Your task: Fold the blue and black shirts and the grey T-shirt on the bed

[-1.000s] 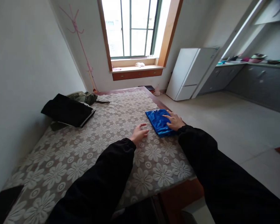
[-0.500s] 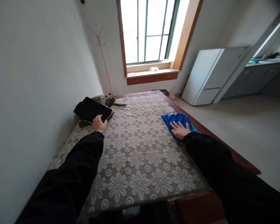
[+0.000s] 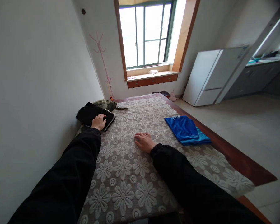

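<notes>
My left hand rests on a folded black cloth at the left of the table, fingers lying over its top. The cloth's kind is unclear from here. Over the flower-patterned tablecloth, near the table's middle, my right hand is open and holds nothing. Whether it touches the tablecloth I cannot tell. To its right lies a folded blue fabric piece, shiny and lighter blue along one side, apart from the hand.
An olive-green item with a strap lies behind the black cloth, beside the wall. The table's brown edge runs along the right. Beyond stand a pink coat rack, a window sill and a white refrigerator.
My right hand has left the blue fabric and moved left to the table's middle. My left hand has shifted slightly farther onto the black cloth. The camera view has tilted a little.
</notes>
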`<action>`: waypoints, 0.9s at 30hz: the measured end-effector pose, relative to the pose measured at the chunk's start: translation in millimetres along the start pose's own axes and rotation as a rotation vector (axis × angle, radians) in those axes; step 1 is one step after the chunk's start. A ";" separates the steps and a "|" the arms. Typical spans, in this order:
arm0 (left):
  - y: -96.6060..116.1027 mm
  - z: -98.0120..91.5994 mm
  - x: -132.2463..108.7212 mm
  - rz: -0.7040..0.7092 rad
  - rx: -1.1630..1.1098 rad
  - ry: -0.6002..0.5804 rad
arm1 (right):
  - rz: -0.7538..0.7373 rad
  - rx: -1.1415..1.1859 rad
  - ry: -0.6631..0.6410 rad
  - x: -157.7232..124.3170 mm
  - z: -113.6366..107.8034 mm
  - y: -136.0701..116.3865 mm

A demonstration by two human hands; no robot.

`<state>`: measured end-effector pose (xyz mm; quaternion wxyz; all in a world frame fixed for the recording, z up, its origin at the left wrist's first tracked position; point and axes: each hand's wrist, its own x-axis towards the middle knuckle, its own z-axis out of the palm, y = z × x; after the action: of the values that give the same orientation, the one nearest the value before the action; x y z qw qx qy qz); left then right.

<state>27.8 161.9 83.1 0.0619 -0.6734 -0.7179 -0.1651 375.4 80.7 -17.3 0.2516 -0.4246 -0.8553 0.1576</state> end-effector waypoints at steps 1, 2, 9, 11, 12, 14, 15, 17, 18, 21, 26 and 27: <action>2.3 0.2 6.6 0.041 0.008 -0.011 | -0.016 0.011 0.025 0.2 4.4 1.1; 4.4 0.3 13.1 0.080 0.017 -0.021 | -0.034 0.026 0.038 -0.2 7.4 3.1; 12.4 -13.1 45.0 0.314 0.106 -0.116 | 0.010 0.166 0.088 0.1 7.8 16.5; 15.7 -18.6 50.0 0.384 0.166 -0.145 | -0.003 0.175 0.082 0.9 7.3 16.4; 17.7 -21.0 52.1 0.408 0.206 -0.160 | -0.007 0.179 0.082 1.1 7.3 16.1; 21.5 -25.3 54.9 0.422 0.290 -0.182 | -0.004 0.185 0.092 1.0 7.7 15.5; 22.8 -27.8 55.5 0.411 0.322 -0.177 | -0.001 0.185 0.098 0.9 8.1 15.3; 23.3 -35.6 54.6 0.366 0.353 -0.131 | 0.002 0.182 0.108 1.0 8.7 15.2; 22.4 -42.1 53.1 0.338 0.354 -0.095 | 0.003 0.180 0.113 1.3 8.9 15.2; 15.7 -78.5 44.2 0.209 0.357 0.044 | 0.022 0.194 0.119 2.4 8.8 15.1; 10.3 -203.9 15.4 -0.113 0.248 0.527 | 0.051 0.265 0.145 1.8 4.5 11.2; 12.7 -235.1 8.3 -0.084 0.201 0.644 | 0.050 0.283 0.157 1.2 2.9 9.5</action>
<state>8.3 94.9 308.1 0.3446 -0.5472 -0.7014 -0.2998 379.4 87.1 -23.9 0.3712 -0.4169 -0.7915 0.2490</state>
